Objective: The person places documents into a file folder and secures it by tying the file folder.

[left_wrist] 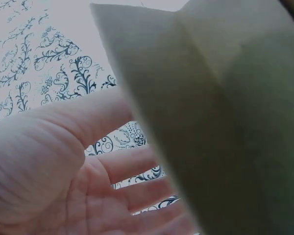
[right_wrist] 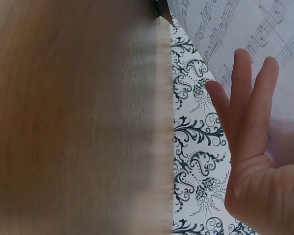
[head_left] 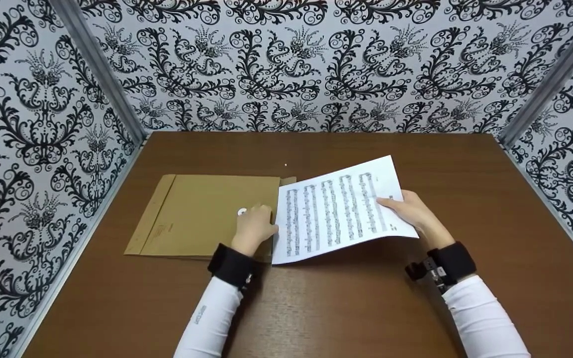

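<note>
A sheet of music paper (head_left: 336,209), white with printed staves, slants up to the right with its left edge at the mouth of a brown paper envelope (head_left: 207,209). My right hand (head_left: 416,214) pinches the sheet's right edge, thumb on top and fingers beneath. The underside of the sheet shows over those fingers (right_wrist: 242,107) in the right wrist view. At the envelope's open right end, my left hand (head_left: 254,226) grips the edge. In the left wrist view the envelope (left_wrist: 186,122) covers the fingertips.
The envelope lies on a brown wooden table (head_left: 316,308). A white round button (head_left: 241,211) shows on it beside the left hand. Patterned walls (head_left: 291,64) enclose the table at the back and sides. A tiny white speck (head_left: 285,164) lies behind the sheet.
</note>
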A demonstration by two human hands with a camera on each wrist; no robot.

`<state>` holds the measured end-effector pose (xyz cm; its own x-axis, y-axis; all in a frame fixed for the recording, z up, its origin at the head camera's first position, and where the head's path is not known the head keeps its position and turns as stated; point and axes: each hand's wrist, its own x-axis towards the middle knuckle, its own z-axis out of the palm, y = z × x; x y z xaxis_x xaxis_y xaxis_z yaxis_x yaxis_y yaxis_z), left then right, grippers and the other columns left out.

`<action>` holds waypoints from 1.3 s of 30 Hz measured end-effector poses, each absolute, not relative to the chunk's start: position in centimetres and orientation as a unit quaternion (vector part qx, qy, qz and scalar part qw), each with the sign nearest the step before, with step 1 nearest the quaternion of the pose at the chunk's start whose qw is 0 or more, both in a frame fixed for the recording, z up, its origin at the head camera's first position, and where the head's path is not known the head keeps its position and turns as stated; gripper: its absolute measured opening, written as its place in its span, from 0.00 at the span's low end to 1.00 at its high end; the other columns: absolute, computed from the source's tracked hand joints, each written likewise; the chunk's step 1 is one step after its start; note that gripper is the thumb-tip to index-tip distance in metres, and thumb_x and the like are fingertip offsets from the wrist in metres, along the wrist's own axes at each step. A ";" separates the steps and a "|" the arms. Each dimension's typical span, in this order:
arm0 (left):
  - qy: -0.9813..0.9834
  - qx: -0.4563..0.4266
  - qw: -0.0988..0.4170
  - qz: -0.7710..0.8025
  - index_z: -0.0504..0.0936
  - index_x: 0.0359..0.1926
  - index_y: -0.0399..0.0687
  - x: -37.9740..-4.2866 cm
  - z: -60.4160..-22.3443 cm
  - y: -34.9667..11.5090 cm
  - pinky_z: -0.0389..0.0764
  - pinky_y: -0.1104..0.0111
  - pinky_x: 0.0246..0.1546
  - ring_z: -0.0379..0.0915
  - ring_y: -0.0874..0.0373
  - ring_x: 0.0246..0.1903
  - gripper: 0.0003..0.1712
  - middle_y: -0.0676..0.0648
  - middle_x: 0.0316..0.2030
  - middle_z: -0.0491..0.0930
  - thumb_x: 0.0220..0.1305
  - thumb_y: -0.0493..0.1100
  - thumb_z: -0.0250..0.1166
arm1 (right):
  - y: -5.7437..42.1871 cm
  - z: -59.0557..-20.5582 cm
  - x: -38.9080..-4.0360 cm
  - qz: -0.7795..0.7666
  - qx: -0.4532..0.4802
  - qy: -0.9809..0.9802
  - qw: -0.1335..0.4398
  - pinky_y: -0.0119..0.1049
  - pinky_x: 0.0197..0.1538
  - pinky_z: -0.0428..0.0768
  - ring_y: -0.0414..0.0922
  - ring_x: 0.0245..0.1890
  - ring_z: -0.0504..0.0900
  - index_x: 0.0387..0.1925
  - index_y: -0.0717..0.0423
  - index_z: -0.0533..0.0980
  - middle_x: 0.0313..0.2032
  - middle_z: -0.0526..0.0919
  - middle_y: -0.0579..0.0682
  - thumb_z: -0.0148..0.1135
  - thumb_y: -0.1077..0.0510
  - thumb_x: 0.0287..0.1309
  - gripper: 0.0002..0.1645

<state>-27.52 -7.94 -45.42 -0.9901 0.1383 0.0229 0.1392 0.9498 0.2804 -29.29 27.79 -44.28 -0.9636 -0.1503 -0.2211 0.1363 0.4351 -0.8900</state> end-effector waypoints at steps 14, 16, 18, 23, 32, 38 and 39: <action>-0.982 -0.073 -0.006 -0.175 0.85 0.39 0.36 -27.7 -44.7 -8.2 0.83 0.47 0.46 0.86 0.38 0.43 0.11 0.36 0.44 0.88 0.58 0.40 0.66 | 27.5 -44.1 -29.9 -0.540 0.012 0.831 0.135 0.27 0.32 0.83 0.32 0.27 0.86 0.70 0.70 0.65 0.30 0.84 0.33 0.55 0.51 0.75 0.33; -0.981 -0.074 -0.008 -0.178 0.85 0.39 0.37 -27.7 -44.6 -8.2 0.83 0.47 0.45 0.86 0.39 0.42 0.11 0.36 0.44 0.88 0.59 0.40 0.66 | 27.5 -44.1 -29.9 -0.542 0.016 0.829 0.139 0.27 0.32 0.84 0.32 0.27 0.86 0.70 0.70 0.65 0.30 0.84 0.33 0.55 0.51 0.75 0.33; -0.981 -0.073 -0.010 -0.182 0.85 0.39 0.37 -27.6 -44.6 -8.3 0.83 0.47 0.44 0.86 0.39 0.43 0.11 0.36 0.44 0.88 0.59 0.40 0.66 | 27.5 -44.1 -29.9 -0.543 0.019 0.828 0.140 0.27 0.32 0.84 0.32 0.27 0.86 0.70 0.70 0.65 0.30 0.84 0.33 0.55 0.51 0.75 0.34; -0.980 -0.073 -0.009 -0.183 0.85 0.38 0.36 -27.6 -44.4 -8.3 0.83 0.47 0.45 0.86 0.38 0.44 0.10 0.36 0.44 0.88 0.60 0.40 0.65 | 27.5 -44.4 -29.9 -0.550 0.027 0.823 0.139 0.26 0.32 0.83 0.32 0.28 0.86 0.71 0.70 0.64 0.30 0.84 0.33 0.55 0.51 0.75 0.34; -0.981 -0.067 -0.016 -0.183 0.85 0.41 0.37 -27.5 -44.3 -8.3 0.83 0.47 0.46 0.86 0.38 0.45 0.11 0.36 0.46 0.88 0.62 0.41 0.65 | 27.4 -44.5 -29.7 -0.561 0.036 0.815 0.138 0.24 0.33 0.81 0.30 0.28 0.85 0.69 0.72 0.65 0.28 0.84 0.32 0.54 0.53 0.75 0.32; -0.981 -0.070 -0.012 -0.183 0.85 0.40 0.37 -27.6 -44.3 -8.4 0.83 0.47 0.47 0.85 0.38 0.44 0.11 0.36 0.45 0.88 0.62 0.41 0.65 | 27.5 -45.2 -29.9 -0.568 0.047 0.810 0.137 0.24 0.33 0.82 0.30 0.28 0.85 0.69 0.71 0.66 0.28 0.84 0.33 0.54 0.52 0.75 0.32; -0.980 -0.071 -0.011 -0.184 0.85 0.39 0.37 -27.7 -44.3 -8.4 0.83 0.47 0.47 0.85 0.38 0.44 0.11 0.36 0.45 0.88 0.61 0.41 0.65 | 27.6 -45.2 -29.9 -0.568 0.047 0.810 0.137 0.24 0.34 0.82 0.30 0.28 0.85 0.69 0.71 0.66 0.28 0.84 0.32 0.55 0.52 0.75 0.32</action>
